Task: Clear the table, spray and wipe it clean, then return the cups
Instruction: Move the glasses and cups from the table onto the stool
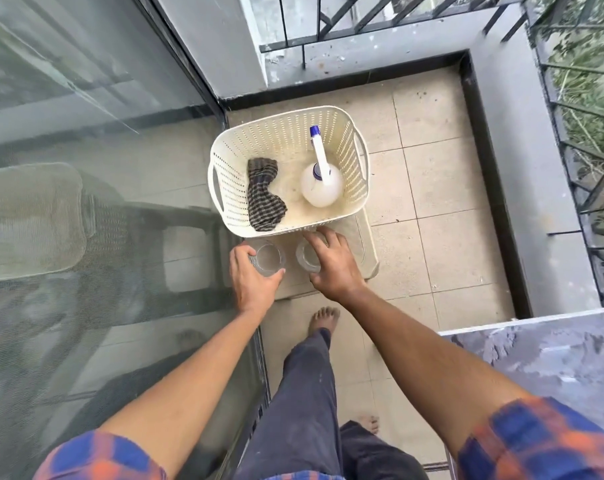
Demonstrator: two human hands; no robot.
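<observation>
Nearest the camera are two bare forearms coming out of orange-and-blue checked sleeves (535, 441), dark grey trouser legs (304, 403) and a bare foot (323, 318) on pale square floor tiles (442, 188). A grey marbled slab (549, 355) juts in at the right edge of the view.

Both hands reach down onto a low cream plastic stool (368, 251) that serves as the table. The left hand (255, 278) is wrapped around a clear glass cup (268, 259) at the stool's near left corner, thumb and fingers closed on its wall. The right hand (333, 266) covers a second clear glass cup (308, 256) just beside the first, fingers curled over its rim and closed on it.

At the far edge of the stool sits a cream perforated plastic basket (231, 174) with side handles. Inside lie a dark striped cloth (264, 199) on the left and a white spray bottle with a blue nozzle tip (319, 181) on the right. No writing can be read on either.

Left of the stool is a glass sliding door (86, 168) reflecting a chair. Beyond are grey ledges and a black metal railing (577, 168) with greenery outside
</observation>
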